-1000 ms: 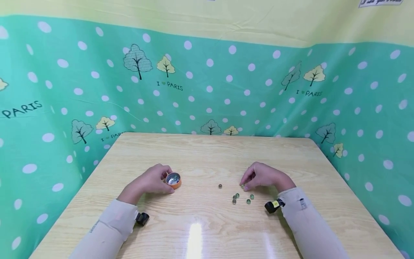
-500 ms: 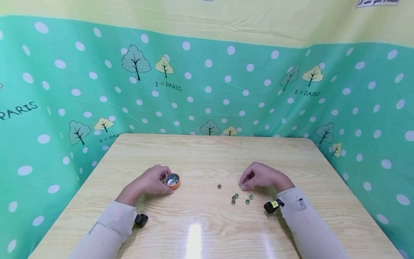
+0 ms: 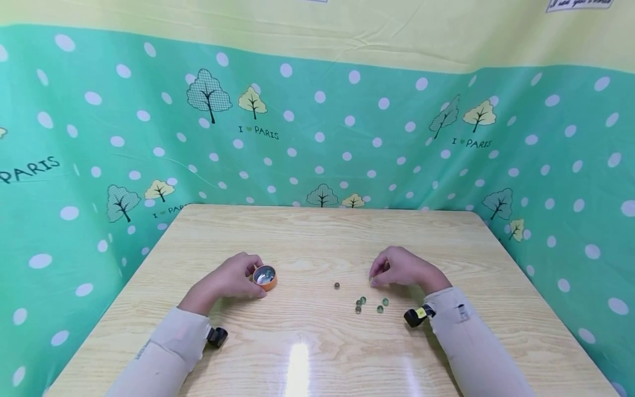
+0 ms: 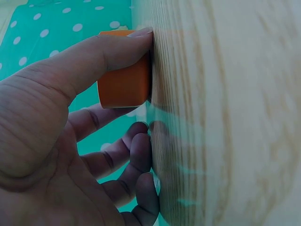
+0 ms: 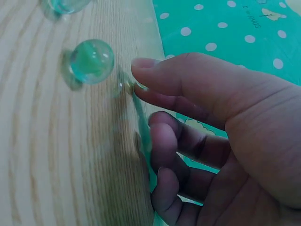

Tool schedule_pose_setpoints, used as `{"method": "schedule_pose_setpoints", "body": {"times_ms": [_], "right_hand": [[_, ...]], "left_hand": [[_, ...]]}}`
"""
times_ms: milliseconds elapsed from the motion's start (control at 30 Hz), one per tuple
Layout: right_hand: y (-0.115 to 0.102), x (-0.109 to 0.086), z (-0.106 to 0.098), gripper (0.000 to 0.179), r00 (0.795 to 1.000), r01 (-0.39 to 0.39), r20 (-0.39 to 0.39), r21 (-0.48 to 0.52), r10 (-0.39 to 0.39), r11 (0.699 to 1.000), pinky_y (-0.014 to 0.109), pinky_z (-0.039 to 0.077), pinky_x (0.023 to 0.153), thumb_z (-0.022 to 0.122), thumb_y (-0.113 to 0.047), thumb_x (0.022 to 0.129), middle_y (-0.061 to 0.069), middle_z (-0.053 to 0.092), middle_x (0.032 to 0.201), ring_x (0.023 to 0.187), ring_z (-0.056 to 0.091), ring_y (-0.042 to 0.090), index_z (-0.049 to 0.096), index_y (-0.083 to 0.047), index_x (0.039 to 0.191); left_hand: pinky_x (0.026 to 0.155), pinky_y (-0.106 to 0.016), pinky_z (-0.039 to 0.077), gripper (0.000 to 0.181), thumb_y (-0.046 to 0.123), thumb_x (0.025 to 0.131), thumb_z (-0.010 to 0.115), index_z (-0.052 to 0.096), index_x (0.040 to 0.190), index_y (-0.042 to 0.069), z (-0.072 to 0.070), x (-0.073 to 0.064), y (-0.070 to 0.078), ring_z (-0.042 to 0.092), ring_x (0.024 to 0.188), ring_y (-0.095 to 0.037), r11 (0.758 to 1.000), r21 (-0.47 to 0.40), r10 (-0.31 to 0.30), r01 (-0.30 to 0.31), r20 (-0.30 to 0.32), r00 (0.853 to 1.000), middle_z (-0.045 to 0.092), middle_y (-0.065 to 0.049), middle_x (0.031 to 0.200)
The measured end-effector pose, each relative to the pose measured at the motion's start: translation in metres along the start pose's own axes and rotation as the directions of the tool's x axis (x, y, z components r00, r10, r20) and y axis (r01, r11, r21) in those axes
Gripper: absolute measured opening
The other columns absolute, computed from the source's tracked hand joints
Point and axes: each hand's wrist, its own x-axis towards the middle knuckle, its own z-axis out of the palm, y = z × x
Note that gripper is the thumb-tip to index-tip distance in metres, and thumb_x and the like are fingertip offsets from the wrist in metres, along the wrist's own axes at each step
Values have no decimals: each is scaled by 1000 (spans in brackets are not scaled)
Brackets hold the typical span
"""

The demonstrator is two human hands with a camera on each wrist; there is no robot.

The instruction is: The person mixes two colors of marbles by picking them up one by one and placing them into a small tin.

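On the left of the head view, my left hand (image 3: 237,277) grips a small round orange cup (image 3: 268,286) between thumb and fingers. Its inside is silvery, with something small and glassy in it that I cannot make out. The left wrist view shows the thumb across the orange wall (image 4: 123,87), low by the table. My right hand (image 3: 404,267) pinches a greenish marble (image 3: 371,282) between thumb and index finger, mostly hidden by the fingertips. Several glass marbles lie near that hand, among them a green marble (image 3: 385,302) and a clear green one (image 5: 92,61).
A brownish marble (image 3: 337,285) lies apart, between the two hands. The wooden table (image 3: 317,237) meets a green dotted curtain (image 3: 317,121) at its back and sides. Each wrist wears a small black camera, such as the right one (image 3: 413,317).
My right hand has risen very slightly with the marble between its fingertips. The left hand and the cup keep their place, and the loose marbles have not moved on the table.
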Motion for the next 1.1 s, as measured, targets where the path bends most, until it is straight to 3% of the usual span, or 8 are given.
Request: {"method": "schedule_pose_setpoints", "body": {"times_ms": [267, 667, 933, 1100], "right_hand": [[-5, 0, 3, 8, 999, 42, -16, -49, -43, 998, 28, 54, 64, 85, -19, 85, -5, 68, 85, 74, 62, 13, 78, -22, 86], [-18, 6, 2, 8, 986, 80, -130, -178, -104, 981, 27, 52, 71, 84, -21, 85, -7, 63, 86, 79, 57, 11, 79, -28, 84], [-34, 11, 4, 11, 981, 107, -144, -176, -133, 979, 35, 52, 83, 85, -23, 85, -4, 63, 98, 96, 61, 21, 78, -31, 82], [-45, 14, 7, 11, 970, 181, -136, -145, -201, 973, 41, 54, 86, 84, -22, 86, -7, 60, 106, 104, 63, 28, 77, -30, 83]], "left_hand": [[76, -36, 45, 46, 26, 68, 98, 69, 101, 16, 2, 1, 0, 54, 90, -22, 1000, -10, -12, 12, 4, 1000, 61, -6, 102], [75, -36, 46, 46, 25, 68, 98, 68, 101, 16, 3, 1, -1, 54, 88, -22, 1000, -7, -22, 22, -1, 1000, 61, -5, 100], [76, -36, 47, 46, 25, 68, 98, 68, 101, 15, 2, 2, -2, 55, 89, -22, 1000, -10, -20, 20, -1, 1000, 61, -5, 102], [76, -36, 46, 47, 27, 68, 98, 68, 102, 16, 3, 3, -4, 54, 90, -22, 1000, -2, -20, 20, -4, 1000, 60, -6, 104]]}}
